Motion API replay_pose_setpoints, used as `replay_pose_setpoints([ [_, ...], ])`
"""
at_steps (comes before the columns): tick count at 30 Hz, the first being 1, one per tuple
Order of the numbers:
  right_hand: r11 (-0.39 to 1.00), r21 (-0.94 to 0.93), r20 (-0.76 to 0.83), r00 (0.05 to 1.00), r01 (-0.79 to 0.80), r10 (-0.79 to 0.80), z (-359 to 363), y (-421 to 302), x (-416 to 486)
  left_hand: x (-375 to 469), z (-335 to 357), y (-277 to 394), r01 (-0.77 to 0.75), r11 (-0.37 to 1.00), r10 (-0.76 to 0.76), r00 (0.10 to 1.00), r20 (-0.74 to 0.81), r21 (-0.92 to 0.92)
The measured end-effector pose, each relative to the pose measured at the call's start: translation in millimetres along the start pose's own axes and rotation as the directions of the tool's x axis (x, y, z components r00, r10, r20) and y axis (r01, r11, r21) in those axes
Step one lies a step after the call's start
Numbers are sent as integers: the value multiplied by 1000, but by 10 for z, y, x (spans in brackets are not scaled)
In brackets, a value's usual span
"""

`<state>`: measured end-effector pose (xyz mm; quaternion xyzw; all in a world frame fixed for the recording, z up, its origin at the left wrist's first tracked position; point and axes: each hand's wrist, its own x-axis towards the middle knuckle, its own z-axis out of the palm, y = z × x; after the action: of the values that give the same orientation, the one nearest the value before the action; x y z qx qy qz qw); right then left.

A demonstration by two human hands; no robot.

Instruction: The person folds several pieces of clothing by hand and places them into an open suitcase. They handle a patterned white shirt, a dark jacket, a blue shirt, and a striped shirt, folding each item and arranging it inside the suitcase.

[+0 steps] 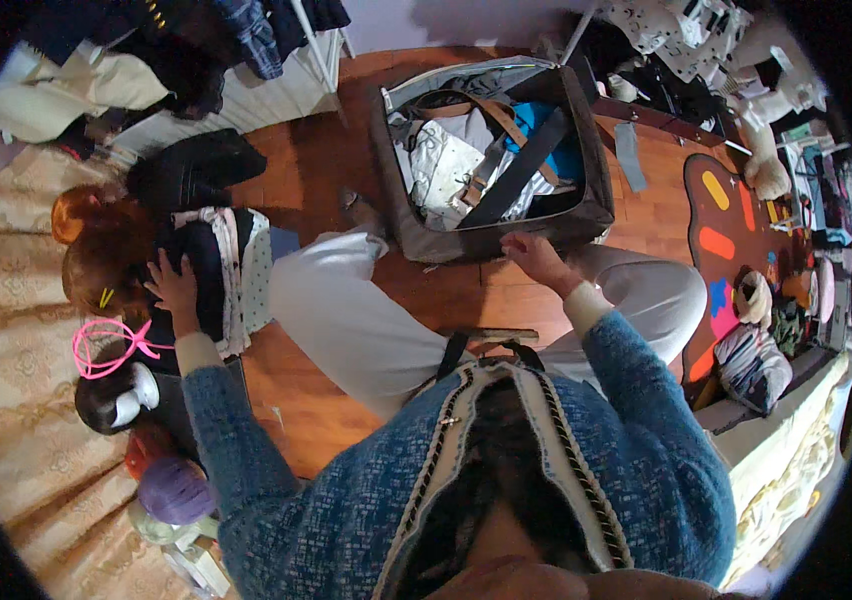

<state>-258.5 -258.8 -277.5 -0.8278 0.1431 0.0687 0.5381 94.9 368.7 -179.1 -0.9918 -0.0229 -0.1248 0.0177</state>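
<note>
My left hand [173, 289] rests with fingers spread on a dark folded garment [202, 259] at the left. Beside it lie a pale pink strip of cloth [229, 262] and a light dotted fabric [257, 262]. A brown wig [107, 262] with yellow hair clips sits just left of that hand. My right hand [537, 259] is at the front wall of a brown fabric storage box [456, 246], its fingers curled; whether they grip the box is hidden. Inside the box are white garments [441, 165], a brown belt [504, 124], a wide black strap [519, 169] and blue cloth [534, 124].
Pink cord loops [103, 349], a dark wig [99, 394] and a purple wig [174, 491] line the curtain [13, 360] at left. Black boots [193, 169] lie beyond. A brown patterned rug [711, 255] and a bundled striped cloth [752, 367] are at right.
</note>
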Motion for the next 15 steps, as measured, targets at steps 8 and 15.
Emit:
replay_pose_setpoints([
  [8, 965, 159, -233, 942, -210, 243, -132, 351, 756, -440, -1286, 2476, -115, 423, 315, 949, 27, -899],
  [15, 950, -80, -467, 853, -303, 232, -470, 688, 1208, -644, -912, 4021, 326, 68, 614, 731, 297, -943],
])
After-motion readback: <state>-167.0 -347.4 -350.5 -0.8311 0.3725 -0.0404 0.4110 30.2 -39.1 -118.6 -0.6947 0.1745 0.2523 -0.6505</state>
